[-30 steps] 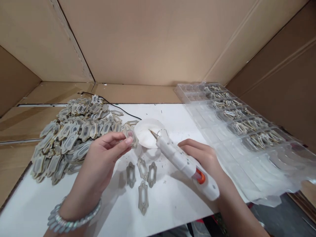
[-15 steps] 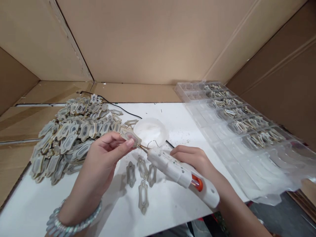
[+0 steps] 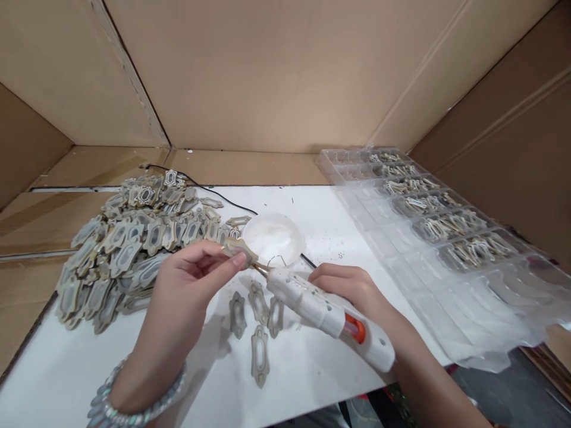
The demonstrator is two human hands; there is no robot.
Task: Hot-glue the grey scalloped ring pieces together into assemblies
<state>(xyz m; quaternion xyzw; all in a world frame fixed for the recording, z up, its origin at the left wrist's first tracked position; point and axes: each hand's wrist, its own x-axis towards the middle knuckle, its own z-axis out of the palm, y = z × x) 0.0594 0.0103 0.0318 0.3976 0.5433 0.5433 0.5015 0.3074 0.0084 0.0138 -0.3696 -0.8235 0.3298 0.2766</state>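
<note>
My left hand (image 3: 203,273) pinches a small greyish ornamental plate (image 3: 239,248) between thumb and fingers, above the white table. My right hand (image 3: 345,285) is closed around a white glue gun (image 3: 307,300) with an orange part in its body. The gun's slim brass-coloured nozzle (image 3: 260,269) meets the near right end of the held plate; whether it touches cannot be made out. The gun's body hides part of my right hand. Below lie several loose plates with oblong centres, among them one nearest me (image 3: 259,356) and one at the left (image 3: 238,315).
Behind the held plate stands a round white dish (image 3: 273,238) with white contents. A big heap of similar plates (image 3: 125,255) covers the left side. At right, a clear compartment tray (image 3: 401,267) holds small metal-looking pieces. A black cord (image 3: 214,193) crosses the back; cardboard walls (image 3: 267,77) enclose the table.
The held plate has tilted slightly in my left hand, its face now seen flatter. The glue gun has shifted very little, and the nozzle stays at the plate's end.
</note>
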